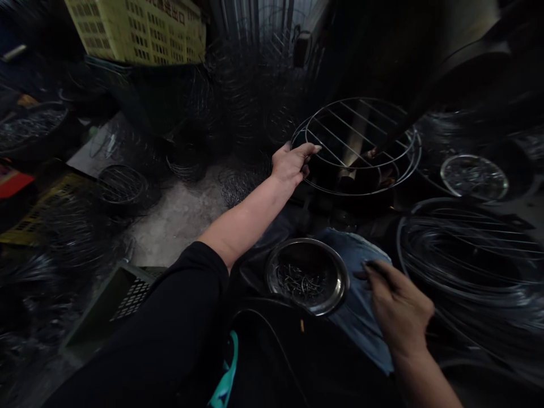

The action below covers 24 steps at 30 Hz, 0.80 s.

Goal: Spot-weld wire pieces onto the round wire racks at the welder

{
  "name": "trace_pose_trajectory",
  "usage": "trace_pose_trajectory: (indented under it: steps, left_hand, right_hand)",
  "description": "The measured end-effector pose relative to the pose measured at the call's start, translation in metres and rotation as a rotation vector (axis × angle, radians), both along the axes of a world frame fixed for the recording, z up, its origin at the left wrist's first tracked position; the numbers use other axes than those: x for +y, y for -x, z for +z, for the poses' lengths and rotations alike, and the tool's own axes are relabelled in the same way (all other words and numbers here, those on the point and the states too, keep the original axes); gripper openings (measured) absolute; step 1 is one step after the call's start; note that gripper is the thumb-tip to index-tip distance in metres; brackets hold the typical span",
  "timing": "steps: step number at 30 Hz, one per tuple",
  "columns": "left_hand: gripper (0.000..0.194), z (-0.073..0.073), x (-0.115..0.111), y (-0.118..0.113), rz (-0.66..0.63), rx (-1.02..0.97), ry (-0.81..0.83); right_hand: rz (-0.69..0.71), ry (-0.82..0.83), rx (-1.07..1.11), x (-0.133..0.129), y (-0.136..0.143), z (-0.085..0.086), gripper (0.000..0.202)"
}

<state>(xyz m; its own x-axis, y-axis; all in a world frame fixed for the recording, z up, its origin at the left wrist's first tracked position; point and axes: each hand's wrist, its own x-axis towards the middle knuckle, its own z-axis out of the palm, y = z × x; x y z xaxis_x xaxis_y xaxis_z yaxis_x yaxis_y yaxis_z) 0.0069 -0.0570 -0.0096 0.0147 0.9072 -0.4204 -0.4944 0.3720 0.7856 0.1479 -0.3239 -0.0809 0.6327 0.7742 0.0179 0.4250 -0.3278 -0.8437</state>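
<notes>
A: ok what's all that clutter around the hands?

B: loads. Yellow plastic crate (164,34) upper left, slotted sides, sitting on a dark bin. Green crate (91,317) with a perforated side, tipped over at lower left. Big loops of coiled wire (419,277) at the right edge, plus a round container (505,184) of shiny metal bits above that.

A: anything in the way?

B: a dark rod (410,119) slants in from the upper right over the round wire rack (346,137), which is right of centre, upper half. Steel bowl (339,286) sits low in the middle, between the two arms.

A: and the hands?

B: left hand (293,163) is closed on the rack's left rim, thumb on top. Right hand (397,300) is by the denim leg (355,300), fingers curled in, tips dark. Can't tell if it's pinching anything.

A: textures?

B: rack's thin round rings with straight parallel bars. Bowl's smooth, glossy, wide-rimmed, with thin bent wire pieces (300,280) tangled inside. Floor (170,218) looks grey and dusty.
</notes>
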Motion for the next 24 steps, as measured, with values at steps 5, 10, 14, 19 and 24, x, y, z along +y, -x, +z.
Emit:
trace_pose_trajectory:
  steps: [5, 10, 14, 19, 24]
  left_hand:
    - [0.04, 0.0, -0.001, -0.001, -0.008, -0.034, 0.022]
    - [0.036, -0.003, 0.001, -0.004, 0.008, -0.028, 0.002]
    - [0.032, -0.002, 0.001, -0.006, 0.016, -0.022, -0.015]
    - [0.034, 0.002, -0.002, -0.008, 0.018, -0.009, -0.004]
    - [0.035, 0.004, -0.004, -0.009, 0.014, 0.012, 0.006]
  right_hand:
    - [-0.067, 0.17, 0.229, -0.007, -0.023, -0.02, 0.052]
    - [-0.157, 0.04, 0.131, -0.003, -0.03, -0.021, 0.049]
    - [-0.106, -0.076, -0.381, 0.004, -0.039, -0.023, 0.042]
    - [-0.12, -0.009, 0.059, 0.004, -0.027, -0.031, 0.038]
    - [-0.23, -0.063, 0.645, 0.007, -0.026, -0.017, 0.051]
